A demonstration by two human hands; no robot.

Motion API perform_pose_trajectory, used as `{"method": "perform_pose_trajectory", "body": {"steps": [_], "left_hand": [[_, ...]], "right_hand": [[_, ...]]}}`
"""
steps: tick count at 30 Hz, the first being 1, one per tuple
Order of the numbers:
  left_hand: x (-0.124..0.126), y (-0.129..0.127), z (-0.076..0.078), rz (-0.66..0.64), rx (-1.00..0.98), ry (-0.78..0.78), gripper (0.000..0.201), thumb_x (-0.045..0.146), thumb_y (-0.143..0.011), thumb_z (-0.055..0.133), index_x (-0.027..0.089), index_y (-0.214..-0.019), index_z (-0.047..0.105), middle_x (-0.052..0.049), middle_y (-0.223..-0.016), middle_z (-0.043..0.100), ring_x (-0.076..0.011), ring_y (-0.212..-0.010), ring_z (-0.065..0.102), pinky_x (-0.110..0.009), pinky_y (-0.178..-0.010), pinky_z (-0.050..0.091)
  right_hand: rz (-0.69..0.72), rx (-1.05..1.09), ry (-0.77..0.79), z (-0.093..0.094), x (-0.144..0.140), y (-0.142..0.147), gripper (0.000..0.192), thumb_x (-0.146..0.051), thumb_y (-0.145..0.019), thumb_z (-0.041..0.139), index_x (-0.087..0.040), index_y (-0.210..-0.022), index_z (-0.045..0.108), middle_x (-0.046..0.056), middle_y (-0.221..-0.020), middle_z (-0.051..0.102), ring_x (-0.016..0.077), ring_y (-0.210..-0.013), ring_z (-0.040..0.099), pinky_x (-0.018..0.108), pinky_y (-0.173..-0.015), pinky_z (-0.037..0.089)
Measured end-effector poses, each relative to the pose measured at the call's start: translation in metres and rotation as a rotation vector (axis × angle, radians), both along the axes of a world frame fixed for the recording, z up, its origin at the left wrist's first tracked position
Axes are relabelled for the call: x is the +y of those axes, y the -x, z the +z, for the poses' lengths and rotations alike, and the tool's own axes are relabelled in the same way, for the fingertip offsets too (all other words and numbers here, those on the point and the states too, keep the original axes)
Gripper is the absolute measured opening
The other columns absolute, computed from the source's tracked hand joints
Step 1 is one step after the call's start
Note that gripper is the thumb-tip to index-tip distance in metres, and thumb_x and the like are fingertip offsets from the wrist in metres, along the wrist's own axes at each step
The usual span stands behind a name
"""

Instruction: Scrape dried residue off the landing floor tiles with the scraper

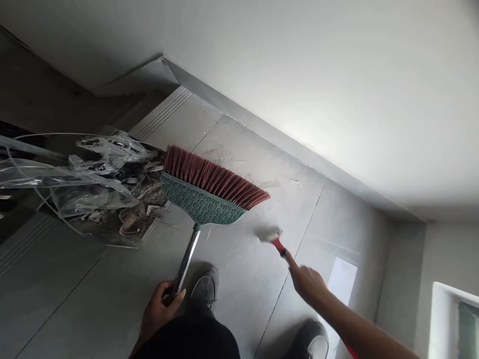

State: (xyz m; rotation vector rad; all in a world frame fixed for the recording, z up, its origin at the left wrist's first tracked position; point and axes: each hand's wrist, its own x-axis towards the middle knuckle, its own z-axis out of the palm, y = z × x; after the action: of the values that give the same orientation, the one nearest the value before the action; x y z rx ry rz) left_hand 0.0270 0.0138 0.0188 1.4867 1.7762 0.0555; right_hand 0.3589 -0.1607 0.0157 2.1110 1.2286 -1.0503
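My left hand [161, 308] is closed round the metal handle of a broom [202, 199]. Its green head is raised with dark red bristles pointing away from me, above the tiled floor. My right hand [309, 284] grips a red-handled tool [277, 244], index finger laid along the handle. The tool's pale head is smeared by motion, so its exact kind cannot be told; it is at the floor, right of the broom head. Crumbs and dusty residue [224, 154] lie on the tiles beyond the bristles.
A heap of debris [142, 204] with clear plastic sheeting [108, 154] lies left of the broom, near grooved step edges [164, 112]. Grey skirting [299, 149] runs along the white wall [337, 89]. My shoes [205, 284] stand on the floor; a white frame [441, 319] is at lower right.
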Motion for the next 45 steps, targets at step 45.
{"method": "perform_pose_trajectory", "body": {"steps": [45], "left_hand": [[0.031, -0.019, -0.013, -0.003, -0.342, 0.088, 0.033, 0.048, -0.066, 0.062, 0.02, -0.082, 0.052, 0.001, -0.076, 0.059, -0.0156, -0.069, 0.057, -0.024, -0.066, 0.045]], "right_hand": [[0.07, -0.076, -0.076, 0.011, 0.012, -0.012, 0.054, -0.033, -0.095, 0.025, -0.031, -0.147, 0.009, 0.008, -0.08, 0.065, 0.0215, -0.071, 0.064, 0.028, -0.059, 0.039]]}}
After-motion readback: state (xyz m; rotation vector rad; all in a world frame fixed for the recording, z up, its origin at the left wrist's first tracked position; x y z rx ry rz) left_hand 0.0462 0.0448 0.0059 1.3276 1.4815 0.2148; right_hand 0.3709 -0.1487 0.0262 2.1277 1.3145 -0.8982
